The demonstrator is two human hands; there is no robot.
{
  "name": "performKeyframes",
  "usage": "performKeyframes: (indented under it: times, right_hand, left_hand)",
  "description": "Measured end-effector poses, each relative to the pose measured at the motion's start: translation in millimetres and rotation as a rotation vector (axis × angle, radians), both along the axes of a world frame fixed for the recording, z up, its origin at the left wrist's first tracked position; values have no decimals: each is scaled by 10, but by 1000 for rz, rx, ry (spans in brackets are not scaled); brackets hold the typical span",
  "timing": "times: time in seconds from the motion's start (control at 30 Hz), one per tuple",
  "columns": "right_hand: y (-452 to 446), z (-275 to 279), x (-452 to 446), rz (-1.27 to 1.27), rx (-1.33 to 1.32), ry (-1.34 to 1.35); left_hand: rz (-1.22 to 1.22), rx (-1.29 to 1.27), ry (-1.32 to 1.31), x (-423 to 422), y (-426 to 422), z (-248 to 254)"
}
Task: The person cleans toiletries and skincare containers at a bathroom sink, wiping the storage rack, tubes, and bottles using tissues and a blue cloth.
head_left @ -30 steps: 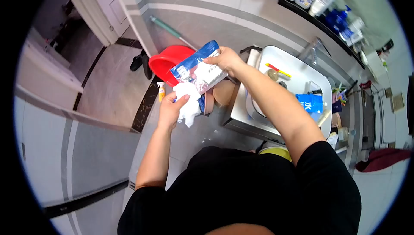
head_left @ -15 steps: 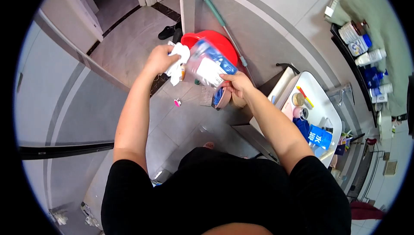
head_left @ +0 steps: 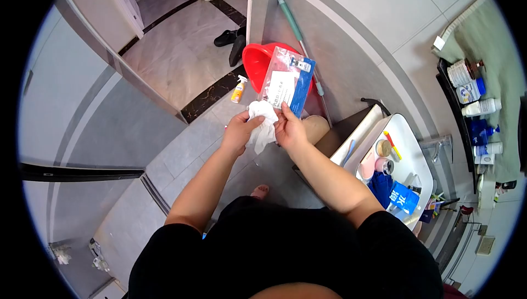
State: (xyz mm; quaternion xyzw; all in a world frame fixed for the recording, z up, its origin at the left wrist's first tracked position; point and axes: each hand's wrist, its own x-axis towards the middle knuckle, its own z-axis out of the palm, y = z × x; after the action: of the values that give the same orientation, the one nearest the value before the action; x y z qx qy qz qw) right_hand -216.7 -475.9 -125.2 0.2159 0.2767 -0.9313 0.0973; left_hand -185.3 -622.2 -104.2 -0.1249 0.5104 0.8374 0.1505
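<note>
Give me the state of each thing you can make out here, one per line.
White cloth: bunched up, pinched in the left hand
Clear-and-blue packet: held in the right hand; opened or sealed, cannot tell
Red basin: partly hidden behind the packet
Spray bottle: upright
Green-ended pole: slanted
Black shoes: off the feet
White basin: holding several small things

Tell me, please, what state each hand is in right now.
Left hand: closed, holding the crumpled white wipe or cloth.
Right hand: closed, holding the clear-and-blue packet near its lower end.
</note>
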Motion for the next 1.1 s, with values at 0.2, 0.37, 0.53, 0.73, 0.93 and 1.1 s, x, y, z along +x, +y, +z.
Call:
performKeyframes:
  times: [0.2,0.37,0.53,0.73,0.93,1.1]
  right_hand:
    - [18,22,118,129,25,46]
    - [113,-7,168,157,-20,84]
    - [30,70,253,174,27,88]
    - [176,-76,421,267,150,147]
    - [629,-445,393,275,86,75]
    - [372,-324,304,190,240,-125]
  left_hand:
    - [53,47,47,-111,-146,-34]
    - [-48,48,39,-40,-138,88]
    - [42,116,87,-47,27,-24]
    - [71,96,67,-155,-167,-170]
    - [11,-2,31,-50,-487,-392]
    - [175,-134,-88,306,-754,-621]
